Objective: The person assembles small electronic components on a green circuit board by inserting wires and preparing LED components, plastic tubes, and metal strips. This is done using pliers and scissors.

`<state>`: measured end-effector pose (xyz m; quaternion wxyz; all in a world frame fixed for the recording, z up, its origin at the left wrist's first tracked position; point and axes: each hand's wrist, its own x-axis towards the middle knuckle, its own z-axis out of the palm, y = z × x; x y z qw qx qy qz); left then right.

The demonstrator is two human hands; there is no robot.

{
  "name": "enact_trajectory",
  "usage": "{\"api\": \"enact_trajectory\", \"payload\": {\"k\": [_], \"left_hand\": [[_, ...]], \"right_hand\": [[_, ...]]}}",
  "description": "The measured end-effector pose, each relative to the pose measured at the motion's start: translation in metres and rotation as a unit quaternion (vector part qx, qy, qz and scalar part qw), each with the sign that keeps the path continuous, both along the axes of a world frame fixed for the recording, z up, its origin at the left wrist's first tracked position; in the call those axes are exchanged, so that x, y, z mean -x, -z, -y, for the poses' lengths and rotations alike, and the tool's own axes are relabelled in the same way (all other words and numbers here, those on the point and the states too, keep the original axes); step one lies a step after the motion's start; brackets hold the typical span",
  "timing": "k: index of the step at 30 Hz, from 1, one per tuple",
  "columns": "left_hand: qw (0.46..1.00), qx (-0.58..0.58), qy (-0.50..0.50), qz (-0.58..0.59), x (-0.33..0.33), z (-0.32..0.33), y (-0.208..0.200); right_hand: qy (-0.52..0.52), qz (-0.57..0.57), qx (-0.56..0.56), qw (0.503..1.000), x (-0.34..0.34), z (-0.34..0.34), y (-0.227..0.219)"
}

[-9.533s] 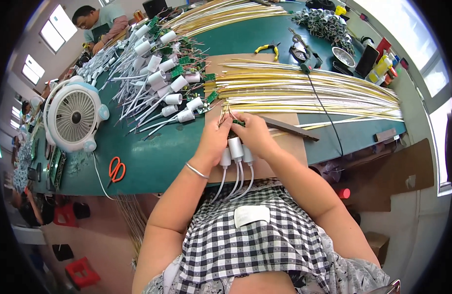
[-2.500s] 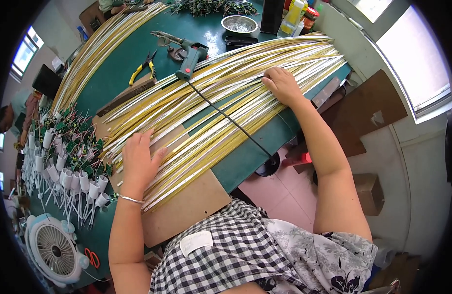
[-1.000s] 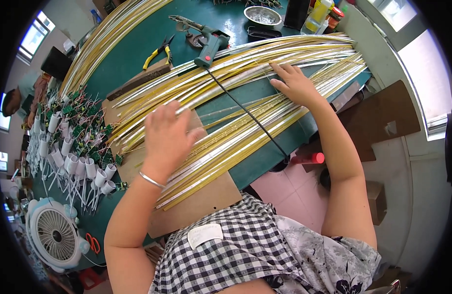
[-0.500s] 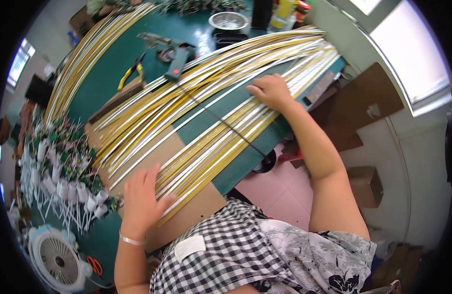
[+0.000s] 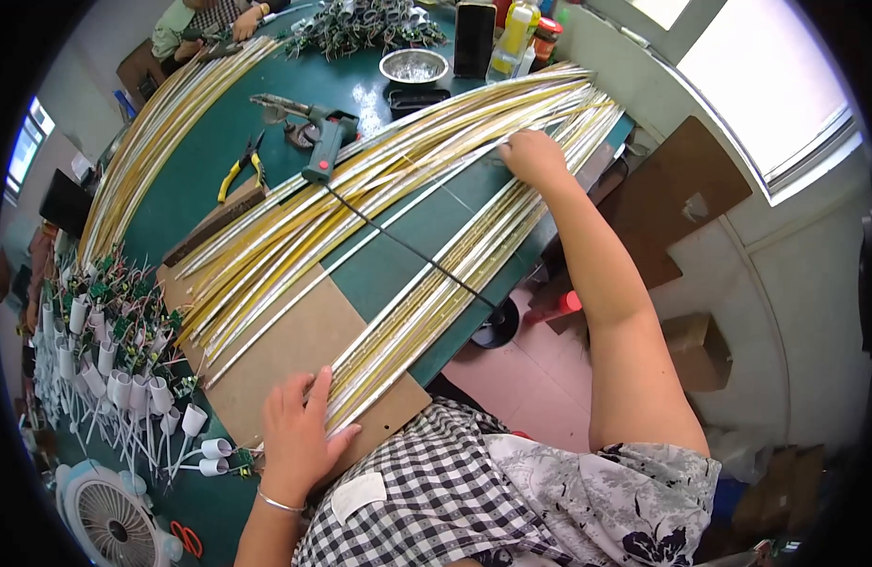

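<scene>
A bundle of long thin yellow and white strips [image 5: 436, 293] lies slantwise across the near side of the table. My left hand [image 5: 302, 430] is at the bundle's near end, fingers spread and touching its edge over a brown board [image 5: 294, 326]. Toward the far end, my right hand [image 5: 535, 159] is closed, its fingers curled down by the strips; what they hold, if anything, is hidden. A single white strip [image 5: 360, 244] runs from the board toward that hand. Beyond it lies a looser pile of yellow and white strips [image 5: 294, 250].
A glue gun [image 5: 330, 146] trails its black cord over both piles. Yellow-handled pliers [image 5: 240, 170], a metal bowl [image 5: 413, 66] and bottles [image 5: 513, 38] sit farther back. White sockets with wires [image 5: 124, 387], a fan [image 5: 115, 520] and orange scissors [image 5: 186, 539] are at left. Another person's hand [image 5: 247, 23] works at the far left.
My left hand has shifted right and down along the bundle's end. The right hand has moved slightly up, toward the single strip, its fingers more curled. The near bundle is gathered narrower.
</scene>
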<state>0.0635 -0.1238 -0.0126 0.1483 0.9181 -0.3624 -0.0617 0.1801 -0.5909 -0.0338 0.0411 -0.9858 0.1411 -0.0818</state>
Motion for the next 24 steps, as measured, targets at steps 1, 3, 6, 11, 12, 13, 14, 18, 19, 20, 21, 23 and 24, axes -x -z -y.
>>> {"api": "enact_trajectory", "payload": {"k": [1,3,6,11,12,13,14,18,19,20,21,23,24], "left_hand": [[1.0,-0.005,-0.002,0.015,0.004,-0.003,0.001],[0.999,-0.013,-0.018,0.029,0.006,-0.007,0.003],[0.999,-0.022,-0.026,0.037,0.01,-0.015,0.005],[0.999,0.028,0.027,0.031,-0.002,-0.013,0.012],[0.999,0.035,0.023,0.03,-0.001,-0.016,0.013],[1.0,0.023,-0.002,0.02,0.001,-0.018,0.01],[0.999,0.032,0.003,0.025,-0.002,-0.016,0.009],[0.996,-0.031,-0.057,0.058,0.004,-0.018,0.002],[0.996,-0.034,-0.056,0.06,0.005,-0.023,-0.005],[0.995,-0.03,-0.079,0.061,0.008,-0.034,-0.013],[0.993,-0.019,-0.097,0.065,0.009,-0.046,-0.017],[0.983,0.066,-0.148,0.084,0.023,-0.089,-0.012],[0.963,0.154,-0.201,0.094,0.034,-0.109,-0.004]], "right_hand": [[0.12,-0.058,0.036,0.99,-0.008,0.006,0.0],[0.106,-0.081,0.078,0.988,-0.024,0.016,0.006],[0.081,-0.073,0.132,0.985,-0.051,0.038,0.028],[0.052,-0.02,0.053,0.997,-0.062,0.137,0.037],[0.052,-0.044,0.06,0.996,-0.067,0.134,0.032],[0.035,-0.014,-0.018,0.999,-0.064,0.135,0.025],[0.008,0.032,0.013,0.999,-0.051,0.155,0.017],[-0.101,0.157,-0.098,0.978,-0.012,-0.014,-0.024],[-0.141,0.133,-0.117,0.974,0.015,-0.057,-0.025],[-0.243,0.101,-0.109,0.959,0.045,-0.11,-0.024],[-0.293,0.049,-0.117,0.948,0.077,-0.165,-0.031],[-0.407,-0.006,-0.04,0.912,0.116,-0.224,-0.02],[-0.416,-0.019,-0.061,0.907,0.131,-0.245,-0.016]]}}
